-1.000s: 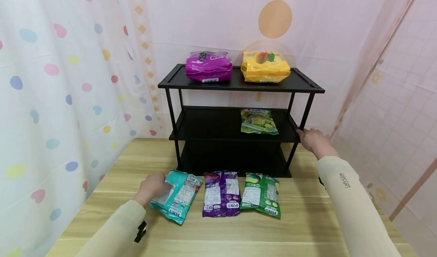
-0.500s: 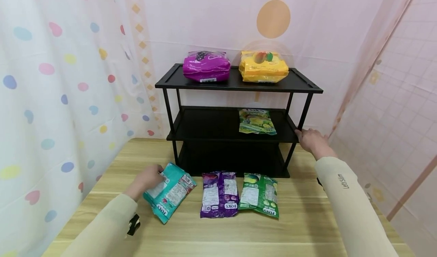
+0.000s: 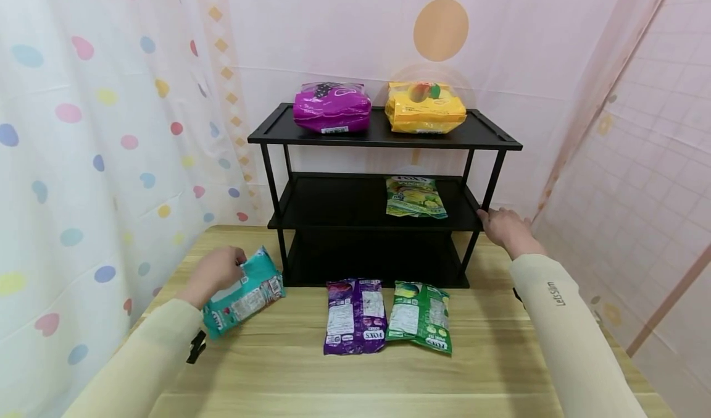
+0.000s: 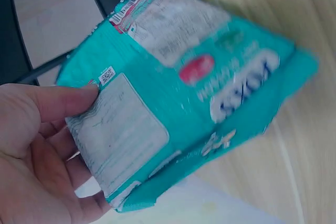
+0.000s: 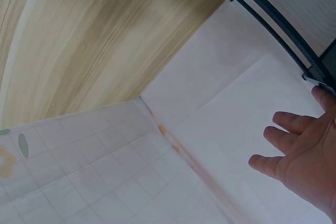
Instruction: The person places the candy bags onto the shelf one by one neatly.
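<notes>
My left hand [image 3: 215, 275] holds a teal candy bag [image 3: 250, 302] by one edge, tilted up off the table at the left of the rack. In the left wrist view the thumb lies on the printed back of the bag [image 4: 157, 77], which reads FOX'S, and the fingers curl behind it. My right hand [image 3: 507, 228] rests against the right end of the black three-tier rack's [image 3: 333, 203] middle shelf. The right wrist view shows that hand [image 5: 310, 150] with several fingers spread straight and one fingertip touching the rack's corner.
A purple candy bag [image 3: 355, 317] and a green one [image 3: 420, 317] lie on the wooden table [image 3: 311, 387] before the rack. A yellow-green bag [image 3: 415, 197] is on the middle shelf. Plump magenta [image 3: 332, 108] and yellow [image 3: 425, 108] packs sit on top. Curtains stand around.
My left hand has lifted the teal bag and carried it left, away from the purple bag, tipping it up. The right hand stays at the rack. The head view has shifted slightly.
</notes>
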Available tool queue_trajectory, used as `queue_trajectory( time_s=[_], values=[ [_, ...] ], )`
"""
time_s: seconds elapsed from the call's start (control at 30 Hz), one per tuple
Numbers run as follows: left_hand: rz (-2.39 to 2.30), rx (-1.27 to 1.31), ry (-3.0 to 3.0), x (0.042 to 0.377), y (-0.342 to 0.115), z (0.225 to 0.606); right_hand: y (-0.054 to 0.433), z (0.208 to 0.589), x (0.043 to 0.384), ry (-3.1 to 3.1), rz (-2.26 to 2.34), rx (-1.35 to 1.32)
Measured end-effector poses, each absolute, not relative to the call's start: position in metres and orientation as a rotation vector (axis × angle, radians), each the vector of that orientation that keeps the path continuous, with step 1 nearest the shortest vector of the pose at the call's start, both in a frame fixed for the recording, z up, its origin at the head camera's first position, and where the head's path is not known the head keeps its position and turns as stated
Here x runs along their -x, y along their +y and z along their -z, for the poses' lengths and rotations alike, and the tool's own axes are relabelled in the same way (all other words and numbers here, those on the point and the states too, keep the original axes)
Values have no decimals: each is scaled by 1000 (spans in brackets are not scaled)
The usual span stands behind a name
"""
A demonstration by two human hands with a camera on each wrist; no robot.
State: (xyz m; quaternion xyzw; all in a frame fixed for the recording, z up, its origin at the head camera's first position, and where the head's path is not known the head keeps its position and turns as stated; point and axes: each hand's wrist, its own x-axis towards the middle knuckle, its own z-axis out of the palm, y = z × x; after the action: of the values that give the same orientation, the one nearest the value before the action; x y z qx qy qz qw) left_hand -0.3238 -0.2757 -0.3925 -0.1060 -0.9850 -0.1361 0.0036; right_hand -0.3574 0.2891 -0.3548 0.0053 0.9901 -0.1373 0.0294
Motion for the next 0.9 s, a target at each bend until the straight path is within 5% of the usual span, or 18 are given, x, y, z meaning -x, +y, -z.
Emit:
queue_trajectory(
  time_s=[0.9],
  values=[
    [209, 560, -2686, 324, -304, 438, 287, 356, 356, 3055, 417, -22]
  ],
)
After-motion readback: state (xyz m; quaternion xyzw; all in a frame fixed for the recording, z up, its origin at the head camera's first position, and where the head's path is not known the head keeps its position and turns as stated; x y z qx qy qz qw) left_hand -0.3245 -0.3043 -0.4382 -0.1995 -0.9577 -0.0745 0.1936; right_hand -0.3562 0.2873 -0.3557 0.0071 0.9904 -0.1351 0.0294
